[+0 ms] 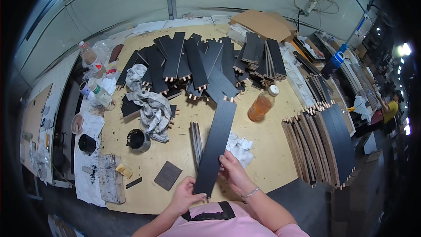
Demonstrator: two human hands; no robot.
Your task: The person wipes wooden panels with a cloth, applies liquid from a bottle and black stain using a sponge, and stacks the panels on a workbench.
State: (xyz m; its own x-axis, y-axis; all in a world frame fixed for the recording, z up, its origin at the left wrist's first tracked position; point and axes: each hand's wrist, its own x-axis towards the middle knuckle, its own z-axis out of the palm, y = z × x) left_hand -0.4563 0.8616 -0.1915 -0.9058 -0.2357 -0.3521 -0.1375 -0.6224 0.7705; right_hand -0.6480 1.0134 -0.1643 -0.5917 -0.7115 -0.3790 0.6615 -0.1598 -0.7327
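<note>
A long black wooden board [215, 145] with light dowel pegs at its ends stands tilted in front of me, held between both hands. My left hand [186, 196] grips its lower left corner, the thumb across its face. Higher up, my right hand [234, 173] pinches the board's right edge; a bracelet circles that wrist. Just left of the board, a narrow bundle of thin strips [196, 142] lies on the table. White crumpled paper [240, 149] shows behind my right hand. A dark square pad [168, 175] lies to the left of my left hand.
Many black doweled boards [175, 57] are heaped at the back of the table [267, 149]. More stand stacked at the right [335, 127]. A bottle of amber liquid [262, 104], a stained rag [153, 114] and a black-smeared cup [138, 140] stand around. Another person [388, 107] is far right.
</note>
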